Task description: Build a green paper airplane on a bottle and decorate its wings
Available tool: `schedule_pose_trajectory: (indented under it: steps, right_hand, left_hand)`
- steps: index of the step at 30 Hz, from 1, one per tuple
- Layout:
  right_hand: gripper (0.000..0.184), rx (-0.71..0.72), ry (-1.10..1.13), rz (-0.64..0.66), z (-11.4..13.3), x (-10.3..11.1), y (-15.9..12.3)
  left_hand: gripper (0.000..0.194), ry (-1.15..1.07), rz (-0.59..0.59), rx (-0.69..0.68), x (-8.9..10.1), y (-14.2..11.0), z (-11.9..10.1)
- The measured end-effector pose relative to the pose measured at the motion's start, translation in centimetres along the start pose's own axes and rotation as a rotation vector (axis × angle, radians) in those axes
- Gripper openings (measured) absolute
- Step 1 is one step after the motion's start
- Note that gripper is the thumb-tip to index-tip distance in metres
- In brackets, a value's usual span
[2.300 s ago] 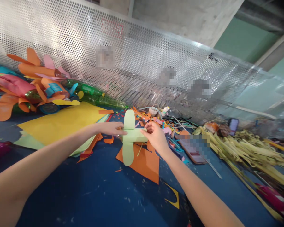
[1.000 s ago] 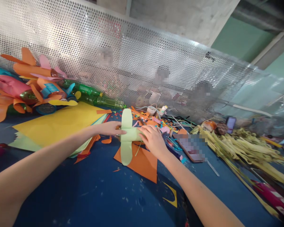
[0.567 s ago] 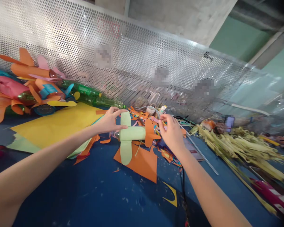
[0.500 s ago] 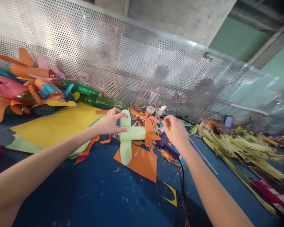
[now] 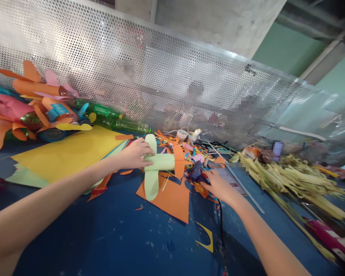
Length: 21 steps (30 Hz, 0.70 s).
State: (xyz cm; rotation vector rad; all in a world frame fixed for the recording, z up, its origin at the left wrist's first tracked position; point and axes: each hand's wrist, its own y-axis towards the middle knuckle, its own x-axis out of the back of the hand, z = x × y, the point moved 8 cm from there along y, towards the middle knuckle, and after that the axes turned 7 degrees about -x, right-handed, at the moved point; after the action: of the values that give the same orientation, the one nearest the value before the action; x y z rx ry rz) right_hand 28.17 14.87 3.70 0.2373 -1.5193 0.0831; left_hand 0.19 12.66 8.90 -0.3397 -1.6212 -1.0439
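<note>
My left hand (image 5: 135,154) grips the near end of a toy plane (image 5: 163,162), a bottle wrapped in pale green paper. Two rounded green wings stick out from its body, and orange paper fins (image 5: 178,162) sit at the right end. Part of the bottle is hidden behind my fingers. To the right, my right hand (image 5: 219,185) has its fingers closed around the handle of a dark blue glue gun (image 5: 197,171). A black cord (image 5: 221,222) trails from it towards me. Under the plane lies an orange sheet (image 5: 172,199).
Paper-covered bottle planes (image 5: 36,87) and green bottles (image 5: 102,110) crowd the back left. Yellow sheets (image 5: 71,149) lie left, colourful scraps (image 5: 166,142) behind the plane. A phone-like flat thing (image 5: 232,180), dry husks (image 5: 299,176) and a perforated metal screen (image 5: 161,73) border the right and back.
My right hand has come down and towards me from above the scraps onto the glue gun. The flat phone-like thing behind it now shows. My left hand stays on the plane, its fingers closer together.
</note>
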Motion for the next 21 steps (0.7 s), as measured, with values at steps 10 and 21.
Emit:
schedule_pose_trajectory:
  steps: [10,21]
  right_hand:
    - [0.027,-0.090,0.318,-0.143,-0.4,4.3,-0.3]
    - [0.034,0.117,1.090,0.103,10.6,5.4,-5.1]
  left_hand:
    - [0.042,-0.068,0.056,0.095,-0.5,-0.3,1.7]
    - [0.043,-0.114,0.043,0.107,-0.5,-0.3,2.0]
